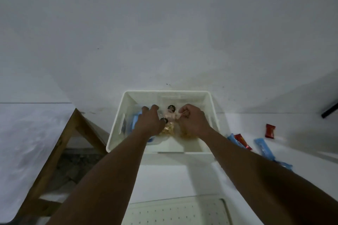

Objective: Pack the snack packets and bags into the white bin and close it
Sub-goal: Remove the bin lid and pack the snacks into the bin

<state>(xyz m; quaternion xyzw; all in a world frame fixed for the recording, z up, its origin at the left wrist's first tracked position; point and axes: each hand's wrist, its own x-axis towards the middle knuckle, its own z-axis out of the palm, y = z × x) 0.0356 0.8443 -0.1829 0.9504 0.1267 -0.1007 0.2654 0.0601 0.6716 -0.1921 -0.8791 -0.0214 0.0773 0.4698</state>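
Observation:
The white bin (117, 124) stands open on the white table against the wall. Both my hands are inside it. My left hand (149, 121) lies over clear snack bags with black round labels (171, 108), fingers curled down onto them. My right hand (192, 120) pinches the top of a clear bag of pale snacks (169, 116). Blue packets (135, 121) lie at the bin's left side. The perforated white lid (175, 212) lies on the table near me. Blue packets (263, 149) and red packets (242, 140) lie on the table to the right.
A single red packet (270, 131) lies further right. A dark bar (330, 110) pokes in at the right edge. A wooden frame (54, 150) stands left of the table, with a floor gap below it.

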